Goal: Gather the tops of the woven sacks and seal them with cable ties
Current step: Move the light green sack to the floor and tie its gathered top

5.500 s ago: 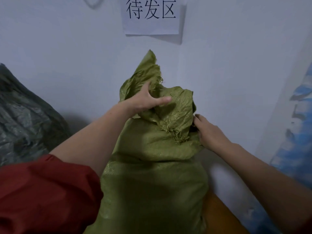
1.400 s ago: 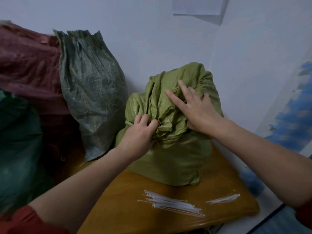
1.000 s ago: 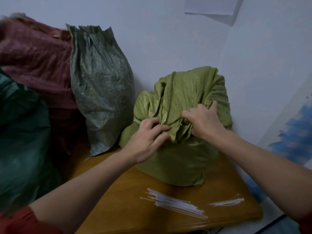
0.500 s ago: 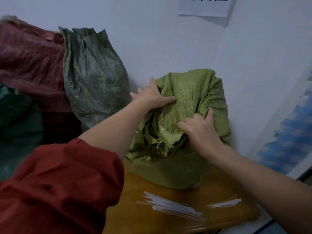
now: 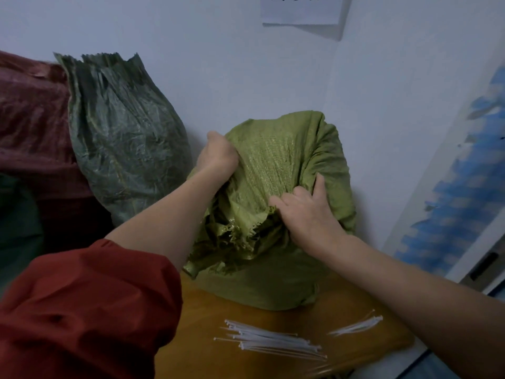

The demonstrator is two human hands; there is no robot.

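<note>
Left hand (image 5: pixel 218 155) now fists olive sack (image 5: pixel 276 160) fabric; right hand (image 5: pixel 306 212) pinches gathered mouth; cable ties (image 5: pixel 273 341) untouched, sealing pending.

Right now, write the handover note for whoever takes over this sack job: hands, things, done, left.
Left hand grips the light green sack at its far top edge. Right hand grips its bunched mouth in front.
Cable ties lie loose on the table, none picked up.
Done: top partly gathered.
Left: finish gathering, tie it; the dark green sack beside it shows no tie.
</note>
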